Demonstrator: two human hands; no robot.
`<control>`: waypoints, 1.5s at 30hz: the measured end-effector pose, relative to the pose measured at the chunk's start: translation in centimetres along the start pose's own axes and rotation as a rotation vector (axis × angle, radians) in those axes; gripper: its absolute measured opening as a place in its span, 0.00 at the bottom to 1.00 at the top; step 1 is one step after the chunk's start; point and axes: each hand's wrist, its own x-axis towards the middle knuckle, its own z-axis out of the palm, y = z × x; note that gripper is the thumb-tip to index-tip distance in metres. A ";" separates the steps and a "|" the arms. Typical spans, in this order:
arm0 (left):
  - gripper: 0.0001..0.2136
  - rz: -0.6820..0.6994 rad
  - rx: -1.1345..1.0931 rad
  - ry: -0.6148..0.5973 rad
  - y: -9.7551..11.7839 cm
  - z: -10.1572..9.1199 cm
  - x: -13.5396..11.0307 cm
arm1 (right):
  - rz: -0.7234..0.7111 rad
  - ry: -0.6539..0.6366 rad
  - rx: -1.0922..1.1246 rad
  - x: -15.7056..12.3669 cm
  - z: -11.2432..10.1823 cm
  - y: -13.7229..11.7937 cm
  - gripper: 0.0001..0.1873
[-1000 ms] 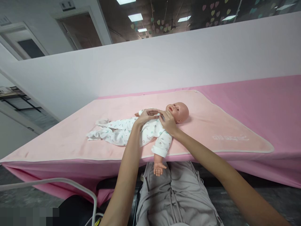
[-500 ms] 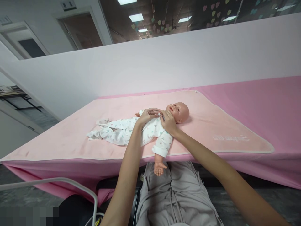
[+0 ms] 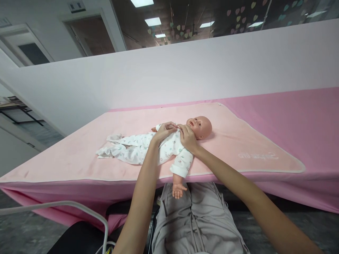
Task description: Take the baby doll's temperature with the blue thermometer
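Observation:
A bald baby doll (image 3: 203, 127) lies on its back, its head to the right. It wears a white sleepsuit (image 3: 137, 144) with a small coloured print, and the legs stretch left. My left hand (image 3: 166, 130) rests over the doll's chest, fingers bent and closed at the front of the sleepsuit. Just below the doll's chin, my right hand (image 3: 188, 137) is closed at the neckline. The fingertips of both hands meet or nearly meet there, and the exact bit of cloth between them is hidden. One doll arm (image 3: 178, 187) hangs over the near table edge.
Under the doll is a peach mat (image 3: 238, 141) on a pink tablecloth (image 3: 299, 120). A white partition (image 3: 169, 77) stands behind the table. At the lower left a pale curved bar (image 3: 66, 203) crosses in front. My lap in grey trousers (image 3: 196, 218) is against the near edge.
Both hands stay at the doll's neckline, with the fingertips shifted only slightly. The whole view has moved a little. The doll lies as before.

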 end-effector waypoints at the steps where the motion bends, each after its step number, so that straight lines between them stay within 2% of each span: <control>1: 0.12 0.004 -0.005 0.003 0.0 0.0 0.0 | -0.004 0.007 0.005 0.0 0.0 0.0 0.16; 5: 0.12 0.015 -0.035 -0.010 -0.1 0.2 0.0 | 0.010 0.025 0.016 0.0 0.0 0.1 0.16; 11: 0.19 0.032 -0.040 -0.080 0.0 0.3 -0.1 | -0.001 0.043 0.031 0.2 0.0 0.0 0.14; 19: 0.14 0.036 0.007 -0.038 -0.6 0.5 0.2 | -0.025 0.071 0.038 0.3 0.1 0.1 0.13; 27: 0.19 0.060 0.051 -0.054 -1.0 0.5 0.1 | -0.023 0.052 0.064 0.2 0.1 0.1 0.15; 34: 0.20 0.045 0.003 -0.093 -0.8 0.4 0.1 | -0.024 0.027 0.055 0.2 -0.1 0.0 0.15; 45: 0.17 0.061 -0.013 -0.063 -0.6 0.4 0.4 | -0.025 0.007 0.042 0.3 -0.2 -0.1 0.16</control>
